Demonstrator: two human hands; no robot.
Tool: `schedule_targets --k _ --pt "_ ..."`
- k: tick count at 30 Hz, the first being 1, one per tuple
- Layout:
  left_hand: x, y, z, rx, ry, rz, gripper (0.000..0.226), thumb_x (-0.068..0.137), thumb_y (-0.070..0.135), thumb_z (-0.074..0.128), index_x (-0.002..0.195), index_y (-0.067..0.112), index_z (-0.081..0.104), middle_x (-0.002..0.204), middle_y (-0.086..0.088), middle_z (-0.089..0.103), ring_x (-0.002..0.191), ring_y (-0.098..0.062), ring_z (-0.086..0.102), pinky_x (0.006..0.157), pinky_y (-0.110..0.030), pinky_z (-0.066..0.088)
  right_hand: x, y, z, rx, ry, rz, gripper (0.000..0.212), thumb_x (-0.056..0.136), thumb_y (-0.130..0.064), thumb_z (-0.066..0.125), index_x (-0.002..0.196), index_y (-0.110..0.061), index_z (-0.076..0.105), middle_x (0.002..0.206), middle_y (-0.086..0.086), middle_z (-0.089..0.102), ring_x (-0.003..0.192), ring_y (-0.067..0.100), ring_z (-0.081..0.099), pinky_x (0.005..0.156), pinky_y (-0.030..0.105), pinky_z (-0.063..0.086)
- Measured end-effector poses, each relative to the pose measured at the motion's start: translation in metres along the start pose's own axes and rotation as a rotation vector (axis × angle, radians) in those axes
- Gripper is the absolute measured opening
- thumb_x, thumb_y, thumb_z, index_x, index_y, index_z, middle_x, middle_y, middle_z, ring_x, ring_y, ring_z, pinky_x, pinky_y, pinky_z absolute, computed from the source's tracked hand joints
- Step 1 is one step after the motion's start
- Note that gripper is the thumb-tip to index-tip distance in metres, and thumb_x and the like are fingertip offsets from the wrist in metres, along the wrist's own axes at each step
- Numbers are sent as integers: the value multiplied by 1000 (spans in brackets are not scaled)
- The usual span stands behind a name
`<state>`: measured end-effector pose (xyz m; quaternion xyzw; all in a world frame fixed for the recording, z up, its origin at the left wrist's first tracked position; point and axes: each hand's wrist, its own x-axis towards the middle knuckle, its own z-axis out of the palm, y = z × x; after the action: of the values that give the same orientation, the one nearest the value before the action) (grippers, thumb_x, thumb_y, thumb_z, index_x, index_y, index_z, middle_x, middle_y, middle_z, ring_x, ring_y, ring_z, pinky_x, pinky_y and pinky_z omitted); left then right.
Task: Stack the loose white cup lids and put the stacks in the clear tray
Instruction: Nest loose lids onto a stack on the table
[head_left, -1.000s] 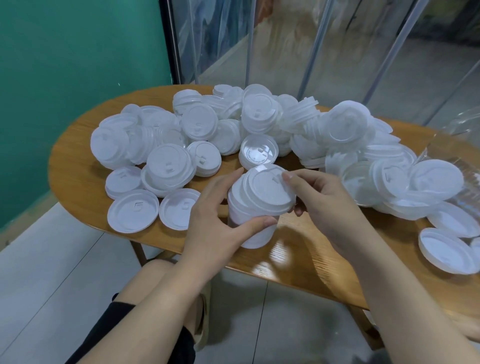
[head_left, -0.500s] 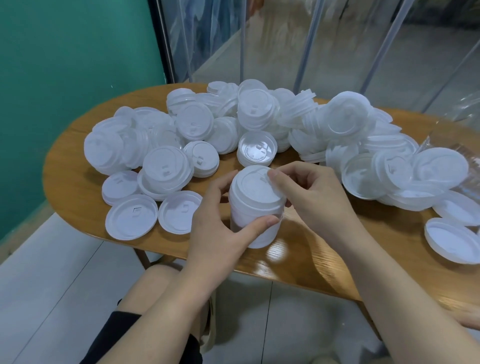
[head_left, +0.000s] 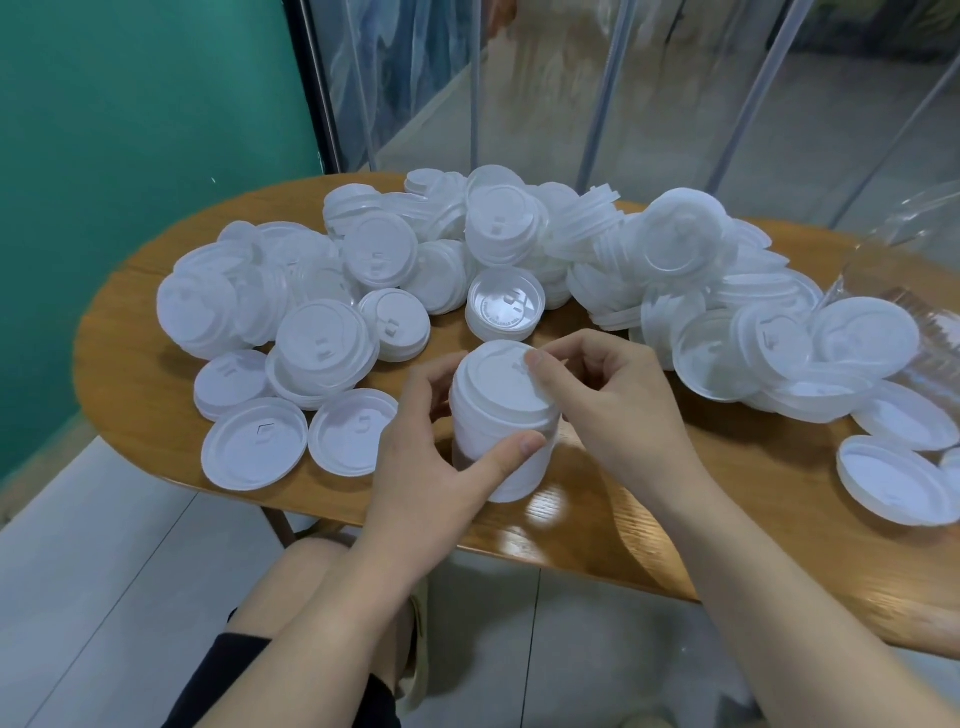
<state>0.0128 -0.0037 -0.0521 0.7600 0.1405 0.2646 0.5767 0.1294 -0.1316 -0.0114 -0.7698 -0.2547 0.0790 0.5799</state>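
Both hands are seating a lid: left hand (head_left: 431, 467) is gripping the lid stack (head_left: 501, 441), right hand (head_left: 608, 400) is pinching the top lid (head_left: 501, 387); pressing squarely on the rim should nest it level.

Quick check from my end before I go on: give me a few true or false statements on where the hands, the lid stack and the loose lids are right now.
1. The left hand grips the side of the lid stack. True.
2. The right hand lies flat on the wooden table, away from the stack. False: its fingertips are on the stack's top lid.
3. The stack stands upright on the table. True.
4. All loose lids have been gathered up already. False: many still lie heaped across the table.
5. The stack sits inside the clear tray. False: clear plastic shows only at the right edge, apart from the stack.
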Motion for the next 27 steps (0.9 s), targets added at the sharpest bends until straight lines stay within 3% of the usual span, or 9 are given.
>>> schedule_targets --k 3,6,9,12,16,18,20,23,27 --pt "-2 3 2 -16 -9 -2 92 70 60 87 148 43 42 135 34 56 128 11 52 92 -3 44 0 0 1 3 1 -5 13 91 -32 73 83 -22 75 76 14 67 70 27 60 66 35 49" --pt "-1 3 2 -21 -22 15 75 78 59 80 143 45 45 133 34 59 128 7 54 94 -7 45 0 2 2 7 29 -20 10 90 -30 75 83 -23 73 66 9 60 61 9 51 61 23 44" --pt "0 4 3 -28 -14 6 64 80 59 71 138 46 48 131 31 61 126 5 57 93 -9 47 1 4 3 20 37 -35 9 90 -29 75 83 -24 73 60 -4 52 59 6 48 59 18 42" --pt "0 5 3 -52 -22 -3 57 84 50 75 135 40 51 127 29 63 122 4 60 91 -8 47 -1 5 0 18 30 -70 10 92 -32 74 85 -25 73 61 -6 54 60 5 49 59 19 41" --pt "2 4 5 -53 -21 1 60 79 49 80 132 37 54 126 29 64 122 2 60 91 -8 47 -4 8 -21 -78 94 -194 7 95 -29 72 90 -24 73 79 -4 66 74 7 57 66 22 45" --pt "1 3 9 -65 -36 -7 61 77 44 82 131 37 55 126 29 64 122 1 60 90 -9 48 -3 14 -43 -258 202 -297 6 93 -22 74 97 -17 73 90 -5 64 85 4 57 74 13 42" --pt "0 3 15 -66 -65 -4 65 73 46 86 130 39 55 128 27 65 124 -1 60 92 -13 51 -2 25 -69 -497 316 -352 21 89 -25 75 107 -14 72 105 1 61 101 9 53 88 14 39" --pt "-1 7 29 -75 -103 1 71 68 56 89 129 44 55 129 26 64 125 -1 60 95 -21 54 -3 42 -109 -671 435 -307 44 82 -34 75 120 -12 68 121 9 58 115 28 50 101 30 38" --pt "-1 11 48 -88 -100 10 74 63 63 83 130 49 53 130 29 61 125 2 58 92 -18 53 -9 59 -143 -708 423 -158 65 80 -42 82 133 -11 60 136 9 56 128 30 45 108 29 28"
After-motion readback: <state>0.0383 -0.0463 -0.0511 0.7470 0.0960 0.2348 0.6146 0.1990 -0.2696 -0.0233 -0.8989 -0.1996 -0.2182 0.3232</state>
